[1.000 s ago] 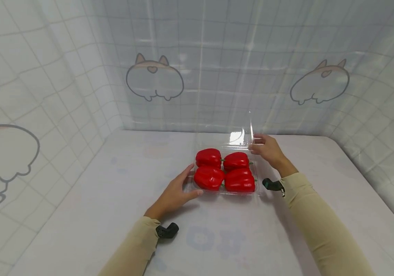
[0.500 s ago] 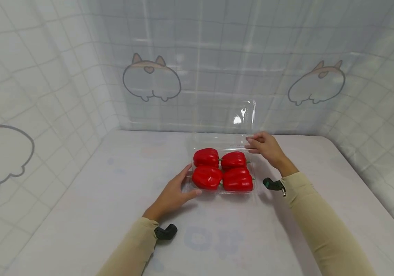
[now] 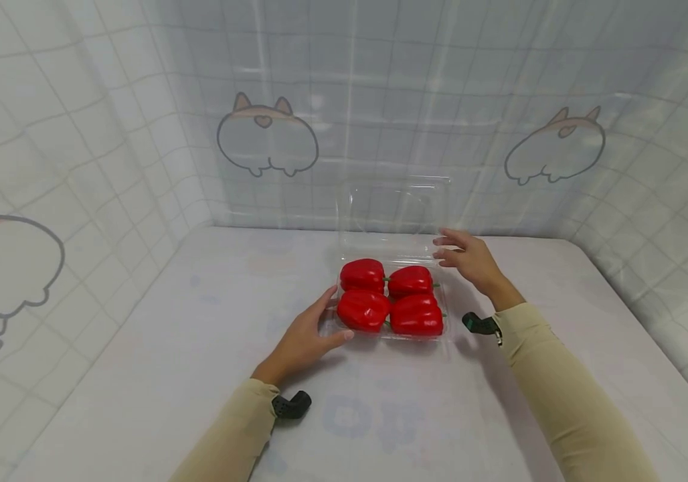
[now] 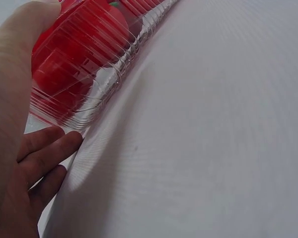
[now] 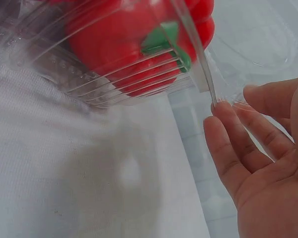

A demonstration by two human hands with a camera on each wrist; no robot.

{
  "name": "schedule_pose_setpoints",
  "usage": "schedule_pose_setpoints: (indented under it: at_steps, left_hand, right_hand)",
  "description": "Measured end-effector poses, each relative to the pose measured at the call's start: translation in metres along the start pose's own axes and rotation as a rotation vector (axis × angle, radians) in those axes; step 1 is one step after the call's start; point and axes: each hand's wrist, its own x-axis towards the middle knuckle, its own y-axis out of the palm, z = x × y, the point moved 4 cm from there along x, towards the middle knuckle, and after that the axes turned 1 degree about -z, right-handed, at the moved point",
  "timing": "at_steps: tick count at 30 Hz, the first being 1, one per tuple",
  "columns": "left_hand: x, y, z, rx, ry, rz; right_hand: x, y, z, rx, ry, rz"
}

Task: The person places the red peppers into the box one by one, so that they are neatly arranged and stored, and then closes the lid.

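Observation:
Several red bell peppers with green stems sit in rows in a clear plastic clamshell box. Its transparent lid stands raised at the back, hinged along the far side. At the box's front left corner is my left hand, thumb by the front rim and fingers along the left side. The left wrist view shows its fingers loosely extended beside the ribbed wall. My right hand is at the back right corner, beside the hinge. Its fingers are mostly straight, the tips by the rim, holding nothing.
The box rests on a white cloth-covered table with faint printing. Behind it rises a tiled-pattern curtain with cartoon animal drawings, continuing along both sides. A dark wrist device sits at the left cuff, another dark device at the right.
My right hand has released the lid's right edge, staying near the hinge. The lid has tipped back and now stands raised by itself. My left hand has stayed in place.

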Motion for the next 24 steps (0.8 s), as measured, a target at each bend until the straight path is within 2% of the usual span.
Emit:
schedule_pose_setpoints:
  at_steps: [7,15,24]
  left_hand:
    - [0.000,0.000,-0.001,-0.005,0.002,-0.002]
    - [0.001,0.001,-0.001,-0.011,0.007,-0.001]
    - [0.001,0.001,0.000,0.010,0.023,-0.010]
  right_hand:
    - [-0.003,-0.001,0.004,0.030,-0.015,-0.001]
    - [-0.008,-0.002,0.010,-0.031,-0.068,0.011]
    - [-0.015,-0.006,0.007,0.076,-0.081,0.062]
